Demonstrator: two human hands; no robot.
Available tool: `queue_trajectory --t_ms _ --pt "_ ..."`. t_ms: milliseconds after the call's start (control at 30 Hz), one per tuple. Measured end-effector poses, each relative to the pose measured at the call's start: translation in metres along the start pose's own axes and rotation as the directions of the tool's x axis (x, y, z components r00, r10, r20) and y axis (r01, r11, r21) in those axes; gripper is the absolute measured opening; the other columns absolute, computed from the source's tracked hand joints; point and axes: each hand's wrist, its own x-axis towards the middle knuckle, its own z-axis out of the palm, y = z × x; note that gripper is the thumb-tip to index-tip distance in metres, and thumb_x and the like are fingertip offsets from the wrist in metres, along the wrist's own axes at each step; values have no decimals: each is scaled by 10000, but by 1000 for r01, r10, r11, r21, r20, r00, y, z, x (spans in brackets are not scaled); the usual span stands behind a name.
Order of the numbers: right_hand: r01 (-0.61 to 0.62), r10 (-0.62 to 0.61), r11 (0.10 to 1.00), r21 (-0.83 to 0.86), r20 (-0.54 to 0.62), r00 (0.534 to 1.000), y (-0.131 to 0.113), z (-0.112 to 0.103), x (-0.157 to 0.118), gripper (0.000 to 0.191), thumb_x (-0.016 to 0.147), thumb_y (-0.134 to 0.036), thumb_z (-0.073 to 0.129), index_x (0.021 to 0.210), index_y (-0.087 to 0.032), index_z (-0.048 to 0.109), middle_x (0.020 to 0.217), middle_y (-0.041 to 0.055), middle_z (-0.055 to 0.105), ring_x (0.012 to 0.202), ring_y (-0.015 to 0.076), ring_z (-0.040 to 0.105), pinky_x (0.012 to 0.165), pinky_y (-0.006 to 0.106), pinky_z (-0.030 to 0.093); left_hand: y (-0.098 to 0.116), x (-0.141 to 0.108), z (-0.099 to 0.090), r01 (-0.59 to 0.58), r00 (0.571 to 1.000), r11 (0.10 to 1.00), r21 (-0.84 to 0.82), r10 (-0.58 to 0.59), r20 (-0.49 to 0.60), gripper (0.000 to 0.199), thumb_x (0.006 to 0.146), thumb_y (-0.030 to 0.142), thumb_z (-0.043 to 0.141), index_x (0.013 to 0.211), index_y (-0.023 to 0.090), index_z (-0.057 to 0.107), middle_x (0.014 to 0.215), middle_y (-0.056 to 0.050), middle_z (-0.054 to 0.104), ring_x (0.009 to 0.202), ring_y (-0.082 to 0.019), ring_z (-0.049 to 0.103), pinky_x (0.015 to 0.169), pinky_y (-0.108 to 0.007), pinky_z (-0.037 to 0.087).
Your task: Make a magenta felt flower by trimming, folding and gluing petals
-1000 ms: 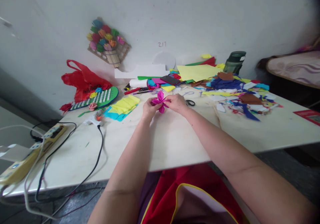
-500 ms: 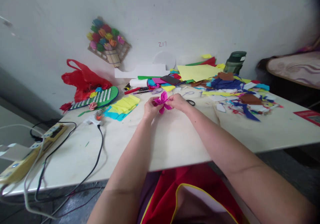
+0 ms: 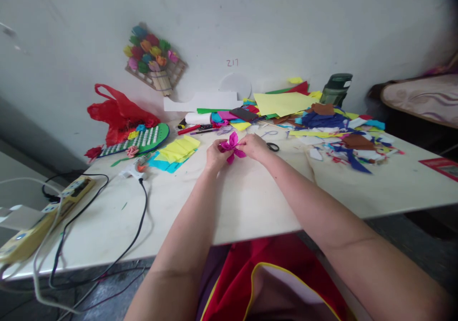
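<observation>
A magenta paper flower with several pointed petals is held between my two hands, a little above the white table. My left hand is closed on the flower's left side. From the right, the fingertips of my right hand pinch a petal close to the centre. The undersides of the petals and some fingertips are hidden. Black-handled scissors lie just right of my right hand, their blades out of sight. Yellow crepe paper sheets rest on blue ones to the left.
A glue gun with a black cord lies left, near a power strip. Behind it are a green woven piece and a red bag. Paper scraps and a green bottle occupy the right back.
Both hands stay almost in place around the flower. The flower's petals have shifted very slightly to the left; the grip looks the same.
</observation>
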Motion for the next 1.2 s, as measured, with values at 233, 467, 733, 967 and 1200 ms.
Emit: queue_trajectory --t_ms 233,467,733,967,1200 --pt "14 -15 1000 -15 -48 999 1 4 3 199 811 -368 633 918 -282 777 1115 46 684 971 193 630 737 252 458 1 0 1 -3 1000 1000 16 3 0 470 517 144 786 966 158 646 697 3 660 653 -146 616 679 -280 507" --pt "-17 22 984 178 -26 999 -1 2 0 155 777 -262 666 848 -188 782 767 47 728 723 157 644 653 233 460 -4 2 0 -10 1000 1000 9 10 2 481 518 150 781 979 161 642 707 -1 660 668 -152 622 685 -288 512" --pt "-169 138 791 588 97 986 -2 6 2 165 761 -87 633 600 -121 637 377 -58 458 346 76 438 401 196 393 6 -3 1 46 998 993 -109 -41 42 498 499 126 777 971 152 620 707 4 659 679 -157 636 684 -292 517" --pt "-181 103 714 676 154 983 -2 3 -1 233 745 -23 647 559 -138 567 399 -58 506 358 67 484 450 193 459 10 -7 1 49 998 990 -133 -43 41 506 486 127 779 964 150 614 709 8 664 681 -153 641 671 -278 510" --pt "-178 77 698 693 174 982 3 8 3 144 752 -46 641 640 -134 622 393 -52 517 392 84 520 485 202 494 9 -7 0 56 997 981 -185 -46 59 550 451 170 809 964 145 610 697 8 654 658 -148 626 663 -282 498"
